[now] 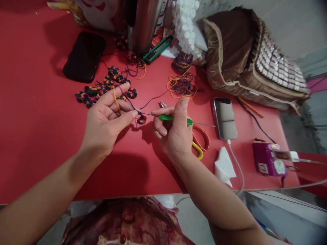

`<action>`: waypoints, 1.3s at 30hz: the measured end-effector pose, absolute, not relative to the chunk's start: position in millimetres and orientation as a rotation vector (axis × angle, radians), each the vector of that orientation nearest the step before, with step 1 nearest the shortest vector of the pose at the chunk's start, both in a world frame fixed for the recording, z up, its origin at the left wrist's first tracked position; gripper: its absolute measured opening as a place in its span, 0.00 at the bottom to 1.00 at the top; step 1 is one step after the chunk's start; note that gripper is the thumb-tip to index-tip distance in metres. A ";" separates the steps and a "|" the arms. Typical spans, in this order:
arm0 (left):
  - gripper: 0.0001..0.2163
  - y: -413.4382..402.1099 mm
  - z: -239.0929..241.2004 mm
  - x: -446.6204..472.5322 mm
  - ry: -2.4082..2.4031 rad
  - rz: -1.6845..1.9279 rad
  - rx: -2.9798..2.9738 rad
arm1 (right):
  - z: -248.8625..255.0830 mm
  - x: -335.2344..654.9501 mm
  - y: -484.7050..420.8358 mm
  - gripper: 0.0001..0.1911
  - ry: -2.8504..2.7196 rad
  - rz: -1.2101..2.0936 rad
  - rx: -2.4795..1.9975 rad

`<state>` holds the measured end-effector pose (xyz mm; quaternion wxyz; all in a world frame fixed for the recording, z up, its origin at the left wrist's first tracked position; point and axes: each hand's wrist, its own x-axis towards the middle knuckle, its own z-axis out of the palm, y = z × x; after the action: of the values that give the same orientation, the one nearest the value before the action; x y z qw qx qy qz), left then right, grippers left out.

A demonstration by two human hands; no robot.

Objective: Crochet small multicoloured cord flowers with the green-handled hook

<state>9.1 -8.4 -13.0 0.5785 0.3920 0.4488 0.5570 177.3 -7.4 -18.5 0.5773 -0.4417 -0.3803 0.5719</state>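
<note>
My left hand (108,117) pinches a small crocheted piece (141,119) in dark, multicoloured yarn between thumb and finger. A strand of yarn (115,98), orange in part, loops round its raised index finger. In my right hand (176,126) is a crochet hook (166,117) with a green handle, its thin metal tip reaching the piece at my left fingertips. Yarn runs from there to a loose multicoloured tangle (184,85). Behind my left hand lies a heap of finished-looking crocheted pieces (90,95). Scissors (201,137) with orange and yellow handles lie partly under my right hand.
On the red table (38,136) are a black phone-like object (85,56), a green cutter (157,49), a steel flask (144,25) and a yarn ball (183,61). Rightward lie a cabled phone (224,117), a white tissue (225,166), a purple box (268,159) and a brown bag (245,58).
</note>
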 end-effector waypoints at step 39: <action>0.32 -2.1 -28.6 6.1 0.865 1.193 0.983 | -21.1 167.7 -9.1 0.16 -0.864 1.358 -0.816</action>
<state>6.1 -2.1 -28.6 0.6327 0.4296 0.3783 0.5215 167.7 -9.1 -21.1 0.6198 -0.3550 -0.3758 0.5905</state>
